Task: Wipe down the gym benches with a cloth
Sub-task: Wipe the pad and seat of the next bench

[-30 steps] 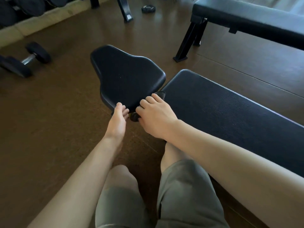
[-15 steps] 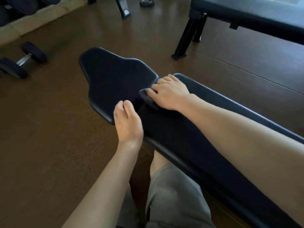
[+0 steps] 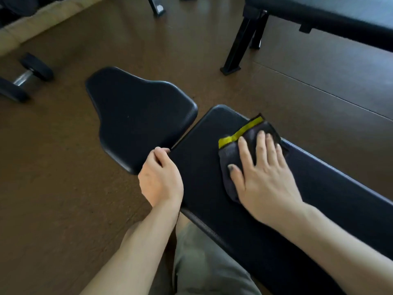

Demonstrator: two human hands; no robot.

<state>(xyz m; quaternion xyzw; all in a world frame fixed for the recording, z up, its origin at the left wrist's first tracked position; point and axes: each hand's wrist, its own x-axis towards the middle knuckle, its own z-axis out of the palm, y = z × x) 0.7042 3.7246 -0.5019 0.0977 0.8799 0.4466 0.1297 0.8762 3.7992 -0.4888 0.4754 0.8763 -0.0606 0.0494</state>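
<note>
Head cam: right hand (image 3: 263, 177) presses flat, fingers straight, on the grey cloth (image 3: 236, 154) near the long pad's (image 3: 202, 177) end by the seat pad (image 3: 138, 116). Left hand (image 3: 161, 177) curls onto that corner. Mid-wipe, I'd say; next stroke runs down the pad.

Two black bench pads lie at the hands, a seat pad (image 3: 138, 116) and a long pad (image 3: 212, 167); one grey cloth (image 3: 231, 162) under the right hand (image 3: 263, 177); one second bench (image 3: 340, 15) beyond it; one dumbbell (image 3: 23, 78) far from the left hand (image 3: 161, 179).
</note>
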